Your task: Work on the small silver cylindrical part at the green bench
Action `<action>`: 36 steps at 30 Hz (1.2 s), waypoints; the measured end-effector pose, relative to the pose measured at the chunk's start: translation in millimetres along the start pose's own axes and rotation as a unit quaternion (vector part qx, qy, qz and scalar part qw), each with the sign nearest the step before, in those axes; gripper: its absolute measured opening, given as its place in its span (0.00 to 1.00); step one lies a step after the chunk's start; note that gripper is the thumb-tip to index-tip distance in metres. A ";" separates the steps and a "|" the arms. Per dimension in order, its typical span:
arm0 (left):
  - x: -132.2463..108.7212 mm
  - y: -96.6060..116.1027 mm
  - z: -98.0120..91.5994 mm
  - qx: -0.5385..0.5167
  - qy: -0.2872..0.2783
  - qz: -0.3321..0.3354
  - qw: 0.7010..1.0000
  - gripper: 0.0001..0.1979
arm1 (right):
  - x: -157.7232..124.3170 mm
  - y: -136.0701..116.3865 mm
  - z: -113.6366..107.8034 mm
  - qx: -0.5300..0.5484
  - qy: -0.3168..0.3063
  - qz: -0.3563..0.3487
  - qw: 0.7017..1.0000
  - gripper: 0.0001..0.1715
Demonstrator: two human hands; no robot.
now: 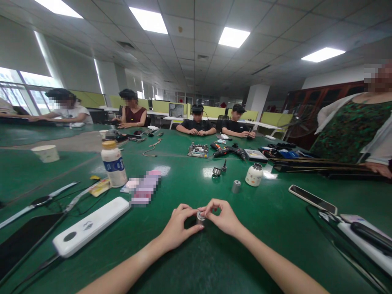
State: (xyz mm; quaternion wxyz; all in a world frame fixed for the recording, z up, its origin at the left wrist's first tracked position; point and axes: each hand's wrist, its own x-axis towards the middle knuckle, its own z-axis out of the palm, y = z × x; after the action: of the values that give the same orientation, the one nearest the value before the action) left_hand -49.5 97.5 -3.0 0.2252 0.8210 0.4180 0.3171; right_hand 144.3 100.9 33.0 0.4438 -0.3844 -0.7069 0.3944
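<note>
A small silvery metal cylinder (pixel 200 219) stands upright on the green table, low in the middle of the head view. My left hand (pixel 181 224) grips it from the left side between thumb and fingers. From the right, my right hand (pixel 221 216) pinches at the cylinder's top; whatever the fingertips hold there is too small to make out. A second metal cylinder (pixel 236 186) stands farther back on the right, beside a cream jar (pixel 254 174) with a drawn face. Behind it lie a small metal part (pixel 216 172) and a dark pointed piece (pixel 224 165).
On the left are a white power bank-like device (pixel 92 226), a bottle (pixel 114 164), a paper cup (pixel 45 153) and cables. A phone (pixel 312 199) lies right. A circuit board (pixel 198 150) and power drills (pixel 228 151) are farther back. Several people sit opposite; another stands right.
</note>
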 end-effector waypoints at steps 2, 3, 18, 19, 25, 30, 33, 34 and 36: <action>0.0 1.0 -0.4 0.001 -0.001 0.002 1.000 0.19 | 0.1 -0.3 0.1 -0.021 0.014 0.002 1.000 0.16; 0.2 1.5 -0.7 0.002 0.000 0.003 1.000 0.19 | 0.6 -0.4 -0.8 -0.028 0.036 0.006 0.999 0.17; 1.3 3.6 -1.7 0.016 0.002 -0.004 1.000 0.20 | 2.9 -3.4 -4.4 0.000 0.043 0.039 0.998 0.19; 1.2 4.1 -1.9 0.017 0.002 -0.006 1.000 0.20 | 5.1 -2.7 -10.2 0.009 0.046 0.040 0.998 0.20; 0.5 5.2 -2.8 0.001 0.002 -0.014 1.000 0.20 | 9.0 21.4 -62.1 0.013 -0.162 0.110 0.981 0.23; 1.2 5.3 -2.8 0.004 -0.001 -0.017 1.000 0.19 | 4.6 37.5 -78.6 -0.003 -0.259 0.164 0.952 0.24; 1.0 4.9 -2.8 0.004 -0.001 -0.017 1.000 0.19 | 5.2 35.3 -82.1 0.009 -0.256 0.160 0.953 0.24; 0.9 4.5 -2.7 0.004 -0.001 -0.016 1.000 0.20 | 5.3 34.4 -83.3 0.014 -0.257 0.160 0.953 0.23; 0.8 3.5 -2.4 0.004 -0.001 -0.014 1.000 0.20 | 4.9 34.4 -84.8 0.028 -0.263 0.161 0.951 0.23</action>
State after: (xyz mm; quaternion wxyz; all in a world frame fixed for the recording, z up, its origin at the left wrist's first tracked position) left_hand -49.0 96.4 1.1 0.2267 0.8164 0.4301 0.3115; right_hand 228.4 137.2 28.7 0.1829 -0.3632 -0.7160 0.5674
